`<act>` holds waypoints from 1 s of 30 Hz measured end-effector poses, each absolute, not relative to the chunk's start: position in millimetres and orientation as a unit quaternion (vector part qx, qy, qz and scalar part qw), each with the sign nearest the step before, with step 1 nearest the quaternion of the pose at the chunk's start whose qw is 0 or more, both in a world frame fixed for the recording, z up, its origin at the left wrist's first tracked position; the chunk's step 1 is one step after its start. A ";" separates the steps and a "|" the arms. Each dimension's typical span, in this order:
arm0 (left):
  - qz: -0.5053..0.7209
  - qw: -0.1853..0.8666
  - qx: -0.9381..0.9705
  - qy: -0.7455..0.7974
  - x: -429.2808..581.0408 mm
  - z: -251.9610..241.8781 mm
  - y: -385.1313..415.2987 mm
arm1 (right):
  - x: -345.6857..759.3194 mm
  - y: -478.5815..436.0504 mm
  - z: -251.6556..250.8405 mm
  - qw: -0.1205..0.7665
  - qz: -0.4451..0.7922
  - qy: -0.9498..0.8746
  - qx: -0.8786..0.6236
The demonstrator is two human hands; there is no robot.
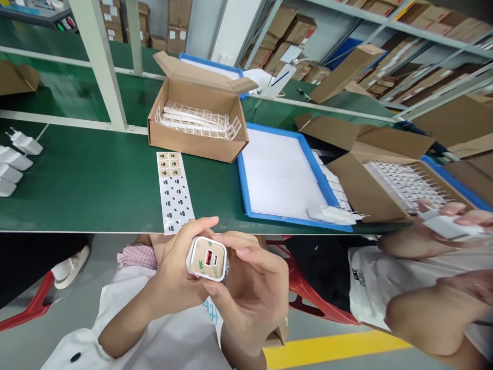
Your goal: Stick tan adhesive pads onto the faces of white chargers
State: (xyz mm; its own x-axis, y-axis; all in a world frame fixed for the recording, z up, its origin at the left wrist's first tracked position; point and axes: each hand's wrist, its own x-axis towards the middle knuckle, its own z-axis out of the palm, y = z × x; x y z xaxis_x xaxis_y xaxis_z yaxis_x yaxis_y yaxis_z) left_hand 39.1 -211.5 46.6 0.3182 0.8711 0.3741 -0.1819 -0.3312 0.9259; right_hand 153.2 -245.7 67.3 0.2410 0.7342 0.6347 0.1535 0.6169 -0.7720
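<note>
**Item 1, the grip:** a white charger (206, 259), held in the air above the wearer's lap by 2 hands. Its port face points up and carries a tan adhesive pad (199, 267) with green printing, cut around 1 red USB-A port (208, 258) and 1 USB-C port (214, 273). The left hand (175, 267) wraps the charger's left side and the right hand (252, 293) its right side. Both are closed, pinching the body between fingers and thumbs.

**Item 2, just beyond the left hand's fingertips:** a sticker sheet (174, 198) lying on a green workbench (84, 192), with 6 tan pads left at its far end.

**Item 3, beyond the grip:** an open cardboard box (196, 141) holding strips of adhesive pads (196, 119).

**Item 4, beyond and to the right of the grip:** a blue-framed tray (279, 174) lined with white sheeting.

**Item 5, further right:** an open carton of white chargers (404, 185), packed in rows. Beside it, a co-worker's hand (464, 218) holds another white charger (449, 227).

**Item 6, far left of the grip:** 4 loose white chargers (13, 162) at the bench edge.

**Item 7, below the grip:** a red plastic chair (308, 290) and a yellow floor line (335, 349).
</note>
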 end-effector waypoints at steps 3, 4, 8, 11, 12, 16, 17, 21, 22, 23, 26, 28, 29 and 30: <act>0.519 0.504 0.639 0.261 39.3 47.3 -211.7 | 151.6 -246.9 69.4 0.694 0.197 -0.585 -0.372; 0.520 0.505 0.640 0.256 39.4 47.7 -211.6 | 150.9 -246.8 70.0 0.697 0.189 -0.586 -0.368; 0.525 0.508 0.640 0.237 39.7 46.5 -211.2 | 149.2 -244.9 71.0 0.700 0.168 -0.590 -0.364; 0.519 0.506 0.643 0.248 39.5 44.6 -211.9 | 149.0 -244.0 70.7 0.698 0.165 -0.591 -0.369; 0.515 0.508 0.643 0.253 39.3 44.4 -212.3 | 149.0 -244.0 70.6 0.697 0.163 -0.592 -0.370; 0.512 0.530 0.627 0.254 39.4 46.3 -213.9 | 148.3 -243.9 70.4 0.694 0.149 -0.597 -0.375; 0.514 0.535 0.622 0.251 39.6 46.9 -214.0 | 147.8 -243.8 70.5 0.693 0.145 -0.597 -0.377; 0.517 0.534 0.620 0.250 40.7 47.2 -213.7 | 144.6 -243.1 70.6 0.693 0.141 -0.592 -0.386; 0.517 0.533 0.621 0.251 40.9 46.8 -213.6 | 143.6 -242.8 70.7 0.693 0.141 -0.590 -0.390; 0.516 0.534 0.621 0.252 41.0 46.3 -213.6 | 142.7 -242.5 70.9 0.692 0.140 -0.589 -0.392; 0.510 0.553 0.608 0.255 40.8 45.7 -213.9 | 140.4 -242.0 71.5 0.691 0.139 -0.587 -0.398; 0.510 0.567 0.596 0.249 40.5 46.3 -214.2 | 139.6 -241.9 71.7 0.692 0.140 -0.586 -0.397; 0.512 0.573 0.591 0.245 40.3 46.7 -214.4 | 139.4 -241.9 71.6 0.693 0.140 -0.586 -0.396; 0.513 0.577 0.588 0.241 40.1 47.0 -214.6 | 139.4 -241.9 71.4 0.693 0.140 -0.587 -0.395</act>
State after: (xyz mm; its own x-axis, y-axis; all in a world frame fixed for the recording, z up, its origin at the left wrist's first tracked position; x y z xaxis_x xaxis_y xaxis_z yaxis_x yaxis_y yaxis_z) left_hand 40.1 -214.6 47.0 0.3567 0.8759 0.3249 -0.3083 -0.2179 0.9260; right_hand 139.4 -241.9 71.4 0.2726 0.6568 0.7030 0.2692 0.6494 -0.7112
